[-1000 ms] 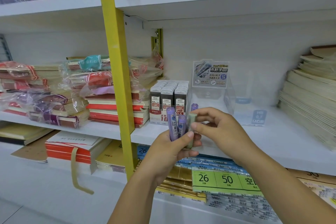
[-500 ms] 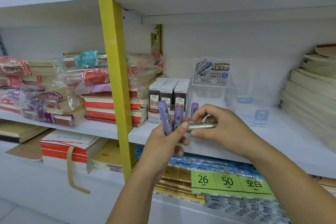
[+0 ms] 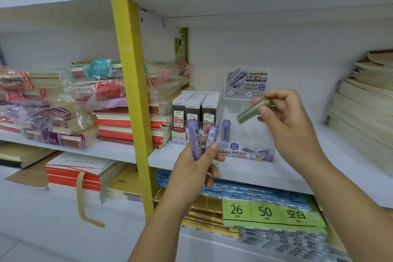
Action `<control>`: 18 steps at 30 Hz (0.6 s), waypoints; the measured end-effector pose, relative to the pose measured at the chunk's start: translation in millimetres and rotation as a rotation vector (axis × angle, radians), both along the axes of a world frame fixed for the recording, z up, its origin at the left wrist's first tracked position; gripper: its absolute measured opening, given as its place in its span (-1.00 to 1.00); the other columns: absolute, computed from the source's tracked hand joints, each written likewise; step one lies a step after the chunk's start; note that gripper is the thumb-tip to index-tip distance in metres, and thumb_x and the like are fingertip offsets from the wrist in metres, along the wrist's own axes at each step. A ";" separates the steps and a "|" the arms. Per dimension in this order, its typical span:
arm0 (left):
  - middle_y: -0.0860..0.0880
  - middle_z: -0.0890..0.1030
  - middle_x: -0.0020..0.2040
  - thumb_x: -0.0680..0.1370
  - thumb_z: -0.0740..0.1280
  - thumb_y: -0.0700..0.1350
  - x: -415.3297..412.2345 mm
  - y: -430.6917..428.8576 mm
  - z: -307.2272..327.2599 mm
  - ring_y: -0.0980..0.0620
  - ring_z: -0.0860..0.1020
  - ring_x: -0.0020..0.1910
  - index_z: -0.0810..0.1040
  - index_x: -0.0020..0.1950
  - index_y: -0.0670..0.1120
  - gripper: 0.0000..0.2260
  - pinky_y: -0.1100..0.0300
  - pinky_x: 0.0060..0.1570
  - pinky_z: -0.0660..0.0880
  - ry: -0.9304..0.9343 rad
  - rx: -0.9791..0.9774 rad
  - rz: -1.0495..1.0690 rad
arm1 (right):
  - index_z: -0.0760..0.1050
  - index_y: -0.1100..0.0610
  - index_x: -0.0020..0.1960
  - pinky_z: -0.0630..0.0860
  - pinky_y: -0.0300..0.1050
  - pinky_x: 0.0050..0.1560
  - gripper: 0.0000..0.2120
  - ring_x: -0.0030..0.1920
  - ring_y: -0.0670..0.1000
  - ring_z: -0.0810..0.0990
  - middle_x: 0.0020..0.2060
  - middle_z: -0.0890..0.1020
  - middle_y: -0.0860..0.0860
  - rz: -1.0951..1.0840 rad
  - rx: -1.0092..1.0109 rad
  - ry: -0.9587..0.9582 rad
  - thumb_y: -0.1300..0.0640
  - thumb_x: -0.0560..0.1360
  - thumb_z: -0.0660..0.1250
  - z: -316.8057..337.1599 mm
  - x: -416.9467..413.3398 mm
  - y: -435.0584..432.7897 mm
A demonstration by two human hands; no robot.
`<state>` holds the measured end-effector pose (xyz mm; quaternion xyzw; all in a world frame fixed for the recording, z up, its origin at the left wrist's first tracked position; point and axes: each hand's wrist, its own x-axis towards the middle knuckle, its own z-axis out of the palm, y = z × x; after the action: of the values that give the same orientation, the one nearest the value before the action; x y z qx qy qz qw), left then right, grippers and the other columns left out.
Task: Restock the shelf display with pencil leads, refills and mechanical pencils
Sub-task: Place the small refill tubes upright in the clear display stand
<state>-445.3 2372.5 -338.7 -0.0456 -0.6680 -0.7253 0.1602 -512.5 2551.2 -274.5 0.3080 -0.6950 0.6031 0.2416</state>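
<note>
Wrapped notebook stacks point(image 3: 53, 112) fill the left bay, up to the yellow upright point(image 3: 131, 70). Just right of it, on the white shelf point(image 3: 244, 170), stands a carton of black lead cases point(image 3: 195, 112), already full.

In front of that carton the left grip point(image 3: 195, 168) clasps two purple lead tubes point(image 3: 194, 140), upright and side by side, thumb pressed across them. Half a second ago a green tube lay level against this bundle. It is gone from there now, so the left grip is down to two.

Next comes the clear display box point(image 3: 251, 151), with one purple tube point(image 3: 225, 132) standing at its left end. The rest looks bare, though the clear plastic makes dividers hard to judge.

The right grip point(image 3: 291, 125) has lifted the green tube point(image 3: 254, 110) up and to the right. It pinches the tube's upper end between thumb and fingers. The tube is tilted, its free end pointing down and left, above the box's open top and apart from the standing purple tube. This reads as one tube split off and about to be seated in the box. The two purple tubes are still to be placed.

Cream paper stacks point(image 3: 365, 117) close the right end.
</note>
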 end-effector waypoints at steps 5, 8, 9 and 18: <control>0.06 0.66 -0.22 0.63 0.28 0.02 -1.4 1.4 -1.5 0.12 0.51 -0.41 0.52 0.14 0.10 -0.90 0.27 -0.49 0.42 -0.026 0.002 -0.009 | 0.45 -0.19 0.06 0.52 0.02 0.20 -0.73 0.07 -0.12 0.61 0.00 0.66 -0.09 -0.053 0.213 -0.026 0.20 0.57 0.28 -9.3 -12.5 -1.6; 0.05 0.68 -0.19 0.63 0.29 0.02 -1.6 1.5 -1.9 0.12 0.54 -0.39 0.52 0.13 0.13 -0.91 0.26 -0.47 0.45 -0.039 0.020 -0.010 | 0.45 -0.19 0.09 0.52 -0.01 0.19 -0.75 0.08 -0.13 0.60 0.01 0.66 -0.10 -0.029 0.292 -0.051 0.18 0.58 0.27 -14.5 -14.8 -5.0; 0.04 0.68 -0.18 0.63 0.29 0.01 -1.3 1.3 -2.1 0.12 0.55 -0.38 0.53 0.12 0.13 -0.91 0.26 -0.47 0.46 -0.045 0.026 -0.012 | 0.43 -0.19 0.10 0.52 -0.01 0.19 -0.75 0.08 -0.14 0.60 0.02 0.66 -0.11 -0.025 0.309 -0.059 0.17 0.59 0.27 -14.9 -15.3 -5.7; 0.04 0.68 -0.20 0.63 0.29 0.00 -0.1 -0.4 -1.5 0.10 0.57 -0.37 0.55 0.13 0.06 -0.88 0.25 -0.45 0.49 -0.069 0.057 -0.023 | 0.37 -0.16 0.09 0.55 0.02 0.17 -0.79 0.13 -0.15 0.57 0.08 0.63 -0.09 -0.018 0.297 -0.082 0.16 0.61 0.21 -19.0 -19.5 -9.7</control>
<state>-445.4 2372.1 -340.3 -0.0236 -0.6517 -0.7469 0.1298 -532.0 2541.5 -293.5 0.3093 -0.7886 0.5036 0.1700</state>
